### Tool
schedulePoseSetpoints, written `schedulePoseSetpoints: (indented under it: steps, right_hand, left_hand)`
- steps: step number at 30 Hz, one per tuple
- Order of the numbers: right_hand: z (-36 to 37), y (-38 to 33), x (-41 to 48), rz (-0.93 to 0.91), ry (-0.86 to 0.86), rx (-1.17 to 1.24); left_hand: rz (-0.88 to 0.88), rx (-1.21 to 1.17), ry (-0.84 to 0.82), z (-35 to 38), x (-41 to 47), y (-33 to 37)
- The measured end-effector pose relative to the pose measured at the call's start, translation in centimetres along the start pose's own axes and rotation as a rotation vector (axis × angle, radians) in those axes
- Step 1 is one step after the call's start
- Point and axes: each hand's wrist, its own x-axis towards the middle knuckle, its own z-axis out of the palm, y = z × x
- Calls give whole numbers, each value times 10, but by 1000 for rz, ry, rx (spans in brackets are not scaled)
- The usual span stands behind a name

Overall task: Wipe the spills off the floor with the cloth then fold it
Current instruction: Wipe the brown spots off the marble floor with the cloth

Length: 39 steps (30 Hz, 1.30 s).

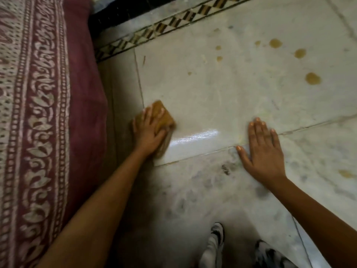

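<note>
A small brown cloth [163, 118] lies bunched on the pale marble floor [202, 93], close to the bed's edge. My left hand [148, 130] presses down on the cloth, fingers spread over it and curled at its edge. My right hand [264, 147] rests flat on the floor to the right, palm down, fingers apart, holding nothing. A wet shiny streak [195, 137] runs between the two hands. Several brownish spill spots sit farther away at the upper right, one large spot [313, 78] nearest, others [275, 43] beyond it.
A bed with a maroon patterned cover [44, 113] fills the left side. A dark patterned tile border [168, 28] runs along the far wall. Another stain [346, 174] lies at the right edge. Grey smudges [226, 169] mark the near floor. My shoes [216, 240] show at the bottom.
</note>
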Motion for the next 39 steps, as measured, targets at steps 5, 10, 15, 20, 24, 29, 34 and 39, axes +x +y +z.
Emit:
schedulePoseSetpoints:
  steps: [5, 10, 15, 20, 24, 29, 34, 39]
  right_hand:
    - [-1, 1, 0, 3, -2, -12]
    - [-2, 0, -1, 9, -15, -12]
    - [0, 1, 0, 12, -19, -13]
    - [0, -1, 1, 13, -9, -21]
    - [-6, 9, 23, 75, 52, -10]
    - [-17, 38, 69, 99, 82, -31]
    - [-21, 52, 85, 147, 57, -29]
    - [-22, 54, 106, 13, -27, 18]
  left_hand:
    - [-260, -198, -26, -12, 82, 36]
    - [220, -32, -42, 6, 26, 67]
    - [319, 64, -55, 2, -3, 3]
    - [-102, -104, -14, -16, 85, 29]
    - [54, -72, -31, -6, 123, 87]
    - [537, -15, -57, 6, 75, 99]
    - [666, 7, -47, -6, 63, 48]
    - [171, -71, 19, -20, 136, 64]
